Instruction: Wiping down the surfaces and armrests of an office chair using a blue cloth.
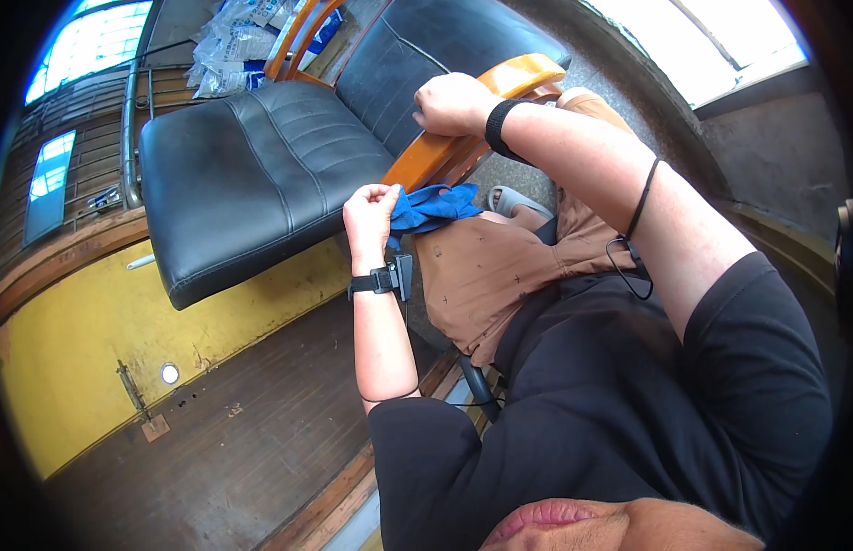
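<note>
A blue cloth (433, 207) is clamped in the left hand (370, 213) while the wooden armrest (463, 119) is gripped by the right hand (454, 103)

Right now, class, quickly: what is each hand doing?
Left hand: closed, holding a blue cloth.
Right hand: closed, resting on the chair's wooden armrest; nothing visibly held.

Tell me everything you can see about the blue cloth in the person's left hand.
The blue cloth is a soft, crumpled piece of bright blue fabric, bunched and folded rather than spread flat. The left hand closes its fingers around one end, and the rest trails toward the person's brown shorts, resting against the knee. It sits just below the orange wooden armrest of the black padded chair, where the right hand rests. Whether it touches the armrest is unclear.
</note>
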Available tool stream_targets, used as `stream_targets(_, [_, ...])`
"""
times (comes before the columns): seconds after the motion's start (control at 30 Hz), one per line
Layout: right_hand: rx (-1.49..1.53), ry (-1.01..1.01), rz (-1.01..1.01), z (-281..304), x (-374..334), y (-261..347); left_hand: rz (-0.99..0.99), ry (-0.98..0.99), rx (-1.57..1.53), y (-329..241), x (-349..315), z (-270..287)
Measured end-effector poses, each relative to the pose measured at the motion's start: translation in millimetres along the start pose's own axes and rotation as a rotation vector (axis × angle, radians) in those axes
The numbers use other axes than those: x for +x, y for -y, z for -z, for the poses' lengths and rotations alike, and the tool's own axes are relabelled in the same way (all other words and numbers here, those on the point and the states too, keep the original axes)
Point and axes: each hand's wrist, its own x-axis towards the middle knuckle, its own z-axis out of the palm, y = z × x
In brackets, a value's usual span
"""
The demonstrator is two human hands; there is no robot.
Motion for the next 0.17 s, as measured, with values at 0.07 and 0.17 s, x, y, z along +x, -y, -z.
stream_targets(0.07, [-0.003,0.018,-0.007,0.4,1.0,1.3,-0.005,-0.004,0.013,-3.1,-0.9,-0.2])
stream_targets(0.17, [-0.019,0.017,0.004,-1.1,1.5,0.4,0.021,0.001,0.063,-7.9,-2.1,1.2])
